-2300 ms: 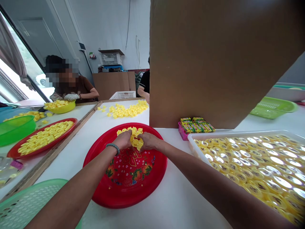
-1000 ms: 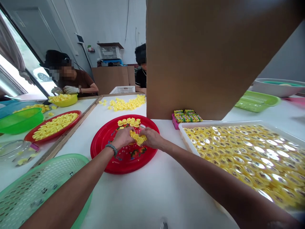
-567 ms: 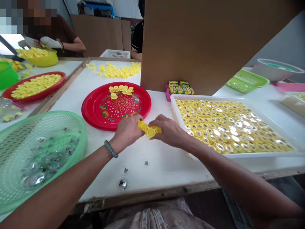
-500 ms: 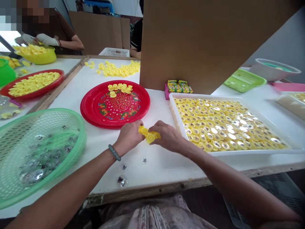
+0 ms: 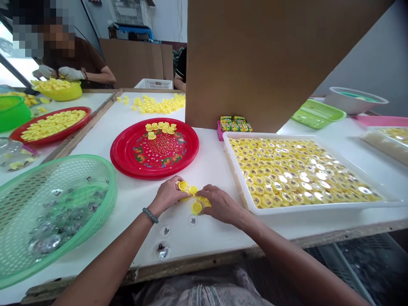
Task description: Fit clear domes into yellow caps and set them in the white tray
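Small round yellow pieces (image 5: 193, 190) lie between my two hands over the white table, in front of the red plate. My left hand (image 5: 168, 194) has its fingers closed on yellow pieces at their left side. At their right, my right hand (image 5: 219, 203) is closed on more of them, and one yellow piece (image 5: 196, 208) shows under its fingertips. Three clear discs with dark prints lie nearer the table edge: one (image 5: 193, 220) just below the hands, another (image 5: 165, 230) to the left, and a shiny one (image 5: 162, 250) lowest.
A green mesh basket (image 5: 105, 170) holds clear pieces at left. A red plate (image 5: 127, 168) carries several yellow pieces. The white tray (image 5: 248, 204) at right is full of yellow discs. Behind stands a cardboard panel (image 5: 248, 63). A gloved person (image 5: 95, 63) sits at far left.
The view has tilted up a little. Both hands have come down closer to the table, and the yellow pieces between them are more spread out.
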